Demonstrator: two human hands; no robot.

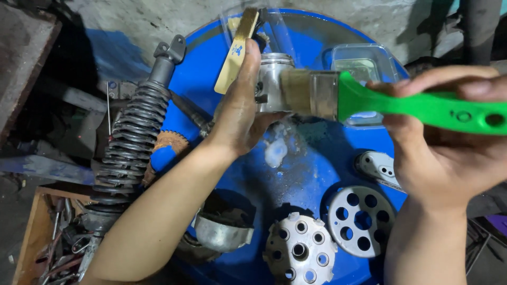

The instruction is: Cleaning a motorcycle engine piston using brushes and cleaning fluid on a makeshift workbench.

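Grimy workshop floor w/ concrete behind, and a blue drum top [317, 174] serving as the bench. Standing over it, the person's left hand [240, 105] is wrapped around a silver piston [274, 79], held up above the drum, fingers mostly hidden behind it. Right hand [449, 153] is closed round the green handle of a paintbrush [369, 100], bristles touching the piston's side (ferrule looks dull and worn).

As for progress: I'd judge the brushing is mid-way at best. The piston's skirt looks fairly bright where the bristles sit, but the crown end is hidden by the thumb, so can't tell how clean that is. A whitish foamy puddle [275, 150] lies on the drum just below the piston, w/ dark wet smears around it, which suggests some rinsing or scrubbing already done over that spot.

Other parts lie on the near edge of the drum: a toothed clutch hub [300, 253], a round plate with holes [362, 220] just beside it, a small grey cover piece [377, 166] and a dented metal cup [222, 232]. These look dry, w/ no foam about them; whether they're done or waiting, can't say. A clear plastic tub [364, 60] sits at the far side. A second brush w/ a tan handle [237, 53] pokes up behind the left hand. A shock absorber w/ black coil spring [132, 137] leans off the drum's left edge, near a wooden box of tools [47, 232].
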